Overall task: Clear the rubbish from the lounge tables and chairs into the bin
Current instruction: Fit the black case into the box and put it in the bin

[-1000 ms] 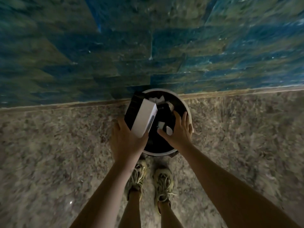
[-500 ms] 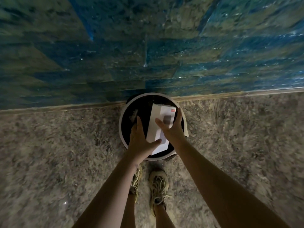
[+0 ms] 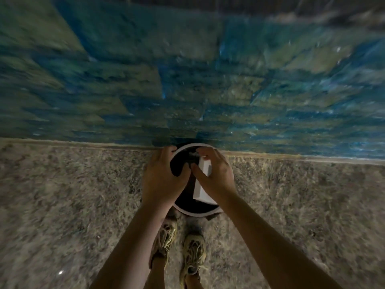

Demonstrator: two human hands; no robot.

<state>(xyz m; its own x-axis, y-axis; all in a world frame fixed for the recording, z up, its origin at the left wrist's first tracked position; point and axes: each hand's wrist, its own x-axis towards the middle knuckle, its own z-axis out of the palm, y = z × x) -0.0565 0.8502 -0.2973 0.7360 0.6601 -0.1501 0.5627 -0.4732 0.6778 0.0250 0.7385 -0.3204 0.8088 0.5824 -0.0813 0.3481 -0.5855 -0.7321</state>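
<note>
The right hand (image 3: 217, 177) has its fingers and thumb curled round a white box (image 3: 200, 191), holding it on end and tilted inside the mouth of the bin (image 3: 195, 213), near its right side. This looks like pressing the box down so it fits among what is already in there. The left hand (image 3: 163, 178) clasps the bin's left rim, fingers over the far edge and thumb inside, probably to steady it against the push. The bin is round, white-rimmed and dark within, and stands on the speckled stone floor (image 3: 73, 205) against the foot of a blue-green tiled wall (image 3: 187, 80). Blur hides any print on the box, and no label reads.
</note>
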